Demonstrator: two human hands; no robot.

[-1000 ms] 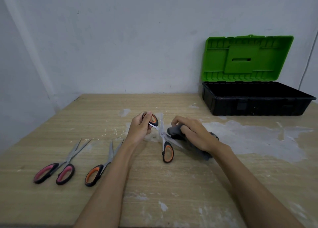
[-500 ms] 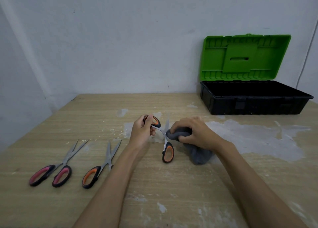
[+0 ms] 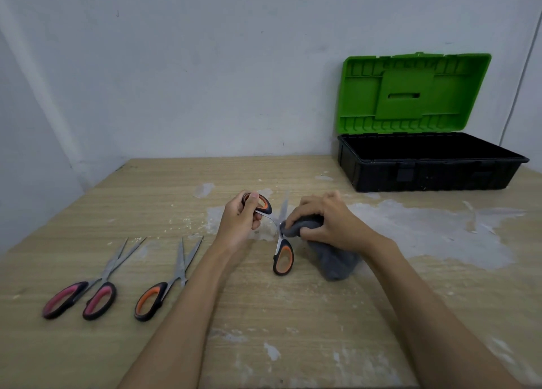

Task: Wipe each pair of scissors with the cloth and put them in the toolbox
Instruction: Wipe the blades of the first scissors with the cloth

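My left hand [image 3: 239,223] grips the upper handle of an opened pair of orange-handled scissors [image 3: 283,255], held above the middle of the table. Its other handle hangs down and one blade points up. My right hand [image 3: 328,223] grips a dark grey cloth [image 3: 337,264] and presses it around the other blade near the pivot; that blade is hidden in the cloth. A second orange-handled pair [image 3: 164,286] and a pink-handled pair [image 3: 88,292] lie on the table at the left. The toolbox [image 3: 428,171], black with its green lid raised, stands at the back right.
The wooden table [image 3: 293,315] has white paint patches on its right half and ends at a pale wall behind. A thin cable runs down the wall to the right of the toolbox lid.
My right hand has slid the cloth along the blade toward the pivot, and the free blade now points upward. My left hand keeps its grip on the handle.
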